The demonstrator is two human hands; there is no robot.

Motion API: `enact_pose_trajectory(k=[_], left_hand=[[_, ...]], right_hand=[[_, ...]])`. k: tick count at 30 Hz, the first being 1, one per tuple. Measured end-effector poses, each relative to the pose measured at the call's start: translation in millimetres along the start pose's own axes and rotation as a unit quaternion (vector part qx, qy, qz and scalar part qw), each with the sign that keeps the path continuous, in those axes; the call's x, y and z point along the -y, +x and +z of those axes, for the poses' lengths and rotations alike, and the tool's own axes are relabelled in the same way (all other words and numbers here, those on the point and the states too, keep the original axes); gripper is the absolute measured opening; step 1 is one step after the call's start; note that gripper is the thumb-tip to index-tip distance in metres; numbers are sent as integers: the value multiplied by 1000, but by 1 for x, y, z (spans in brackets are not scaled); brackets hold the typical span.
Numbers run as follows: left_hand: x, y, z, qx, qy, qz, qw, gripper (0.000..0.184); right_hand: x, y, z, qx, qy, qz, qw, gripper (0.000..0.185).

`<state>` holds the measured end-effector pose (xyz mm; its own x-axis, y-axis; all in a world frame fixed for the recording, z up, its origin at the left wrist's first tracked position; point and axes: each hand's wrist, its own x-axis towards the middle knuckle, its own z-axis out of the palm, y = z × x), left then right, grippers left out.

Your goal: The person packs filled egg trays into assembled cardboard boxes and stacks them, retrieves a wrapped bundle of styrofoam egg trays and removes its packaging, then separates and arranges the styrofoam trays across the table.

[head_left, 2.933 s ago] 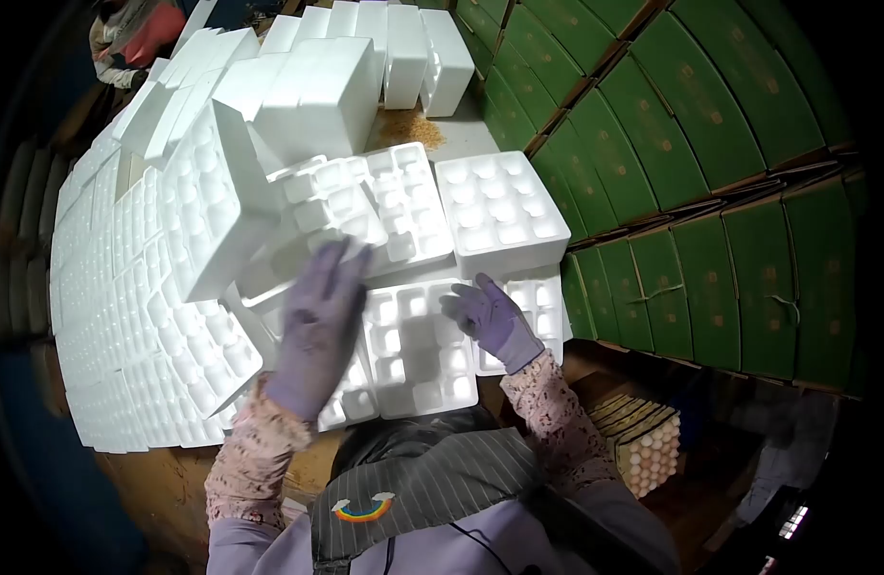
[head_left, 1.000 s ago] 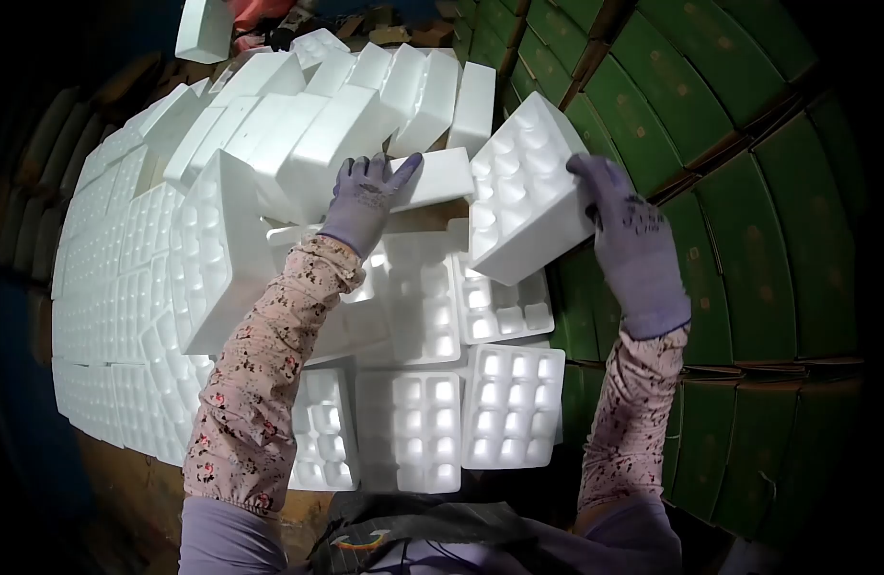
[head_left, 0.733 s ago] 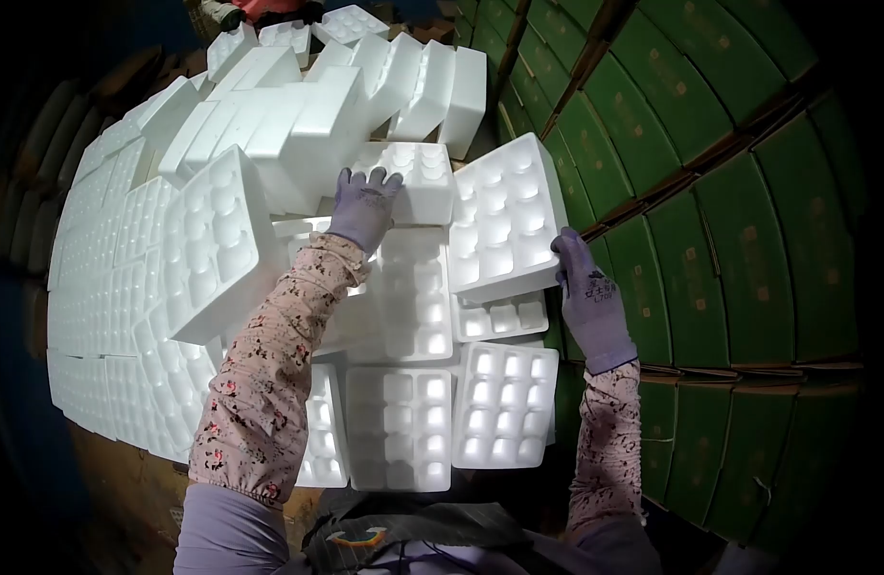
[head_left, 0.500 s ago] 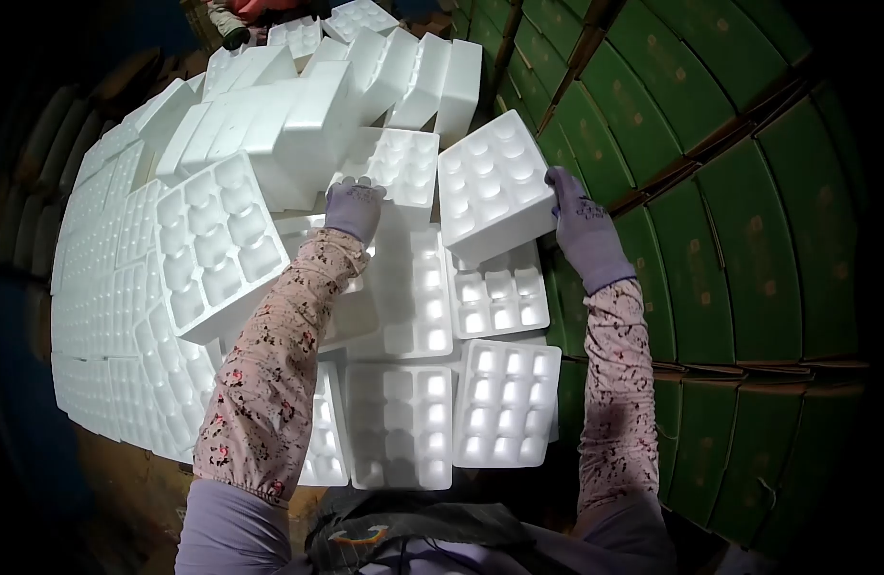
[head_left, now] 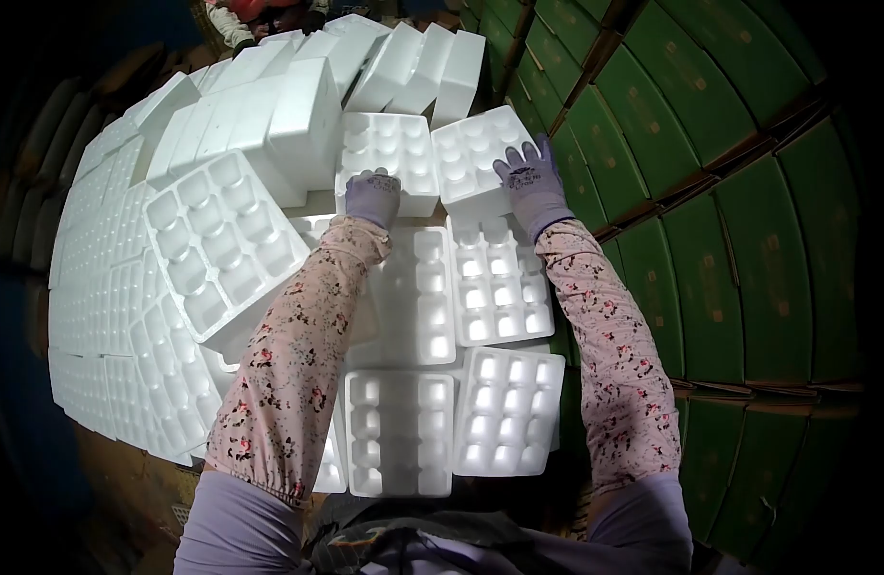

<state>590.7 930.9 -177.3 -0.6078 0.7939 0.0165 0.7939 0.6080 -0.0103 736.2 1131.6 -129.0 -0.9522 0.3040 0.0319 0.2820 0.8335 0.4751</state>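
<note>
My left hand point(head_left: 373, 196), in a pale purple glove, has its fingers curled over the near left edge of a white foam egg-cup style tray point(head_left: 392, 149) with rows of round hollows. Beside that tray, touching or nearly so, sits a second foam tray point(head_left: 475, 153), slightly tilted. My right hand point(head_left: 533, 182) lies on its right near corner with the fingers spread. Below my hands are more foam trays, among them one with bright square hollows point(head_left: 499, 283) and another at the near edge point(head_left: 509, 412).
A large slanted foam tray point(head_left: 226, 244) leans left of my left arm. White foam blocks point(head_left: 269, 125) stand upright in rows behind. Stacked green cartons point(head_left: 691, 230) form a wall close on the right. Another person's sleeve point(head_left: 229, 27) shows at the far end.
The right-hand foam tray has moved away from me and lowered beside the other one. My right hand went from gripping its side to lying spread on it. My left hand shifted slightly right.
</note>
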Motion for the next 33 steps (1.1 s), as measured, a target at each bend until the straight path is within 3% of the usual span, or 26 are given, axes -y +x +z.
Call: enact_pose_trajectory(k=[1,3,5,6,10,12,13,14,15,16,17,18,19,20,22,24,25,26,27,28,29,31,32,33], left_hand=[[1,-1,-5,2,0,-1,1000,16],[4,-1,-11,15,-16,-8,1000,18],[11,1,-6,13,-25,-8,1000,18],[13,2,-1,11,-35,-6,999,19],[8,-1,9,-30,-22,20,999,22],[1,3,16,110,-84,12,990,24],[0,5,29,154,-50,11,987,28],[-5,-6,24,120,-21,10,993,28],[-15,-19,-10,119,-5,22,993,27],[-21,-29,-22,55,-15,19,998,28],[-23,-58,-63,-59,-19,87,994,30],[-20,-85,-101,-91,-57,103,989,36],[-7,-117,-126,-207,-74,85,972,45],[15,-146,-154,-247,-86,32,965,51],[72,-199,-179,-273,-8,-166,947,59],[153,-247,-142,-241,35,-321,915,64],[186,-266,-133,-146,4,-380,913,65],[208,-281,-123,-87,-82,-408,905,74],[227,-290,-113,-44,-140,-369,918,76],[222,-290,-110,-42,-190,-334,922,77],[213,-287,-105,-35,-241,-299,923,78],[186,-276,-104,-55,-294,-217,929,79],[175,-274,-106,-46,-342,-216,913,80],[170,-272,-112,-40,-388,-216,895,80]], right_hand=[[3,3,6,70,0,-70,995,27],[4,4,14,78,-3,-69,995,21],[2,11,18,130,38,-2,991,24],[0,15,30,91,30,10,995,22],[11,17,58,102,27,-31,994,21],[17,17,81,120,9,-47,992,23],[17,11,81,138,13,-59,989,27],[19,15,84,188,23,-31,981,29],[21,8,76,157,72,17,985,31],[21,4,45,150,76,13,986,32],[24,-2,30,57,166,19,984,37],[32,-6,8,13,288,41,957,49],[46,-10,-5,-5,418,43,907,59],[62,-18,-45,54,589,25,806,69],[105,-33,-86,148,759,-56,632,84],[141,-33,-115,181,718,-112,663,100],[156,-28,-120,230,704,-91,666,106],[168,-24,-116,263,687,-94,671,109],[178,-21,-116,296,669,-93,675,112],[186,-28,-133,244,650,-56,718,85],[193,-26,-136,243,649,-47,720,85],[208,-27,-127,213,807,-29,549,68],[214,-29,-125,222,866,47,445,49],[208,-39,-132,202,863,86,455,43]])
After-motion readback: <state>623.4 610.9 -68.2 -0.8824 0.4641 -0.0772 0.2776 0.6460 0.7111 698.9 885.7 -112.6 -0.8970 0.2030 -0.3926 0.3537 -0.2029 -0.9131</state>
